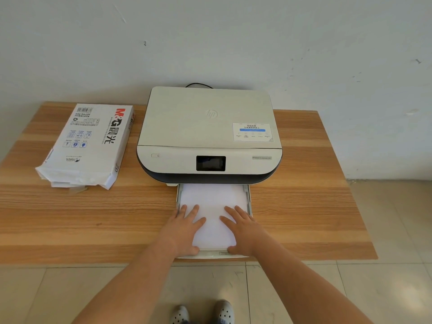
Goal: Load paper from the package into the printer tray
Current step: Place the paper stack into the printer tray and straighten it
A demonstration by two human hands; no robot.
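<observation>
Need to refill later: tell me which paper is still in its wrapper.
The paper package on the table's left side, torn open at its near end. The other stack, bare white paper, lies in the printer tray under both flat hands.

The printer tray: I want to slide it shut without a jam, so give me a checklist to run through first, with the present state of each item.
1. Paper lies inside the tray, flat on top: ok.
2. Stack sits between the tray's side walls: ok on the far part; under the hands, cannot tell.
3. Left hand and right hand rest flat on the stack, gripping nothing: ok.
4. Stack height below any fill limit: cannot tell.
5. Tray pulled out in line with the printer slot: ok.
6. Paper package lies on the table, apart from the tray's path: ok.
</observation>
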